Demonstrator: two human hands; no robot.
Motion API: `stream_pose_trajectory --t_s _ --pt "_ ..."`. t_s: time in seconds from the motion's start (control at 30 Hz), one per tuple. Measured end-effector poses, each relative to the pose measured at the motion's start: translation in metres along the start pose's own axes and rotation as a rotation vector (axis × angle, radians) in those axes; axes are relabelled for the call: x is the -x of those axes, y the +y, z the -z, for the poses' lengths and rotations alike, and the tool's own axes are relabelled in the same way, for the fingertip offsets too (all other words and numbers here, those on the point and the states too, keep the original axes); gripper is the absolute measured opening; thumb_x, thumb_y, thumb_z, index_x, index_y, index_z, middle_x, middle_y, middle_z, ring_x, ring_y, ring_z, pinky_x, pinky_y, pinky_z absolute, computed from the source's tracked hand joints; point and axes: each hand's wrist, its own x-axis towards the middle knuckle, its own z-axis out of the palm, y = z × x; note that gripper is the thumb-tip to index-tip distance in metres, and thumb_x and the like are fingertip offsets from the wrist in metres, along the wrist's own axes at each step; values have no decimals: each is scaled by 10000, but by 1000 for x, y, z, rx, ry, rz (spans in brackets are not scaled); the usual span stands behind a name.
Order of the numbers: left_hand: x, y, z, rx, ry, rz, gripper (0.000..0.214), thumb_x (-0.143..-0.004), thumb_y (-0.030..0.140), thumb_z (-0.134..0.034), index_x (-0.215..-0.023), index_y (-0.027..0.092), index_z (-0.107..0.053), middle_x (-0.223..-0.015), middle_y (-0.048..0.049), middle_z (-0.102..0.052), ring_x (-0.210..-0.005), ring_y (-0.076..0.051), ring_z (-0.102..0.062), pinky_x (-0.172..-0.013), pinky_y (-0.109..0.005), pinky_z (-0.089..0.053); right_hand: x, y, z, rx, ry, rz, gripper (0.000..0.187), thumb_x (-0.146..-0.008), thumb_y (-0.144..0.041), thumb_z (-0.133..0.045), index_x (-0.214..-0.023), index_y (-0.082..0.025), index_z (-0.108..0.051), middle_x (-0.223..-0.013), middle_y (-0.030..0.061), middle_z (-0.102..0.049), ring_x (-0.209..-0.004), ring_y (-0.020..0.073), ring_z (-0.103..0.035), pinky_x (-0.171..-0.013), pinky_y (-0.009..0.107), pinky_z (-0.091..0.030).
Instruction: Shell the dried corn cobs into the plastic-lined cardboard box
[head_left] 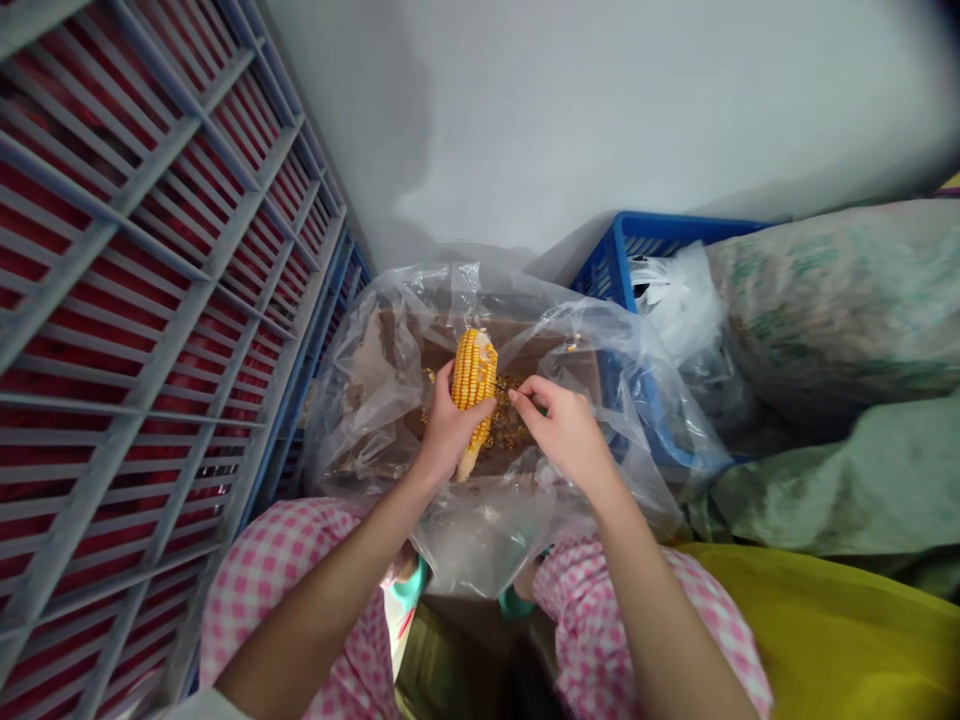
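My left hand [451, 425] is wrapped round a yellow corn cob [473, 375], held upright with its narrow end down. Near the top of the cob some kernels are gone and pale core shows. Just right of the cob, my right hand [559, 420] has thumb and forefinger pinched together, apart from the cob; whether a kernel sits between them is too small to tell. Below both hands lies a cardboard box lined with a clear plastic bag [397, 300]. Loose kernels [514, 432] are scattered on the bottom of it.
Tall slatted plastic crates [214, 265] with red contents stand along the left. On the right are a blue crate [621, 260] with white plastic bags [679, 310], a large stuffed sack [847, 300] and a yellow bag [825, 630]. A pale wall [600, 110] rises behind the box.
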Motion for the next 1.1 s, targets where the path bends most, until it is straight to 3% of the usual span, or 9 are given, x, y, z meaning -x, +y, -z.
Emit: stream_pose_trajectory --t_s 0.37,1.1 --pt "-1 -3 1 -59 -40 -62 658 -627 208 -657 -1223 215 -377 -1182 -69 -544 -1002 -187 -570 -878 -330 -441 -4 4 5 -33 42 0 244 -821 -348 -444 -659 -197 -544 -535 -40 -470 -487 94 -375 -498 216 -249" --pt "1 0 3 -173 -107 -179 687 -630 204 -641 -1256 210 -358 -1249 -83 -492 -1093 -208 -515 -947 -353 -389 -4 11 18 -196 -96 -55 240 -783 -379 -489 -644 -189 -533 -497 -58 -411 -473 87 -329 -464 215 -230"
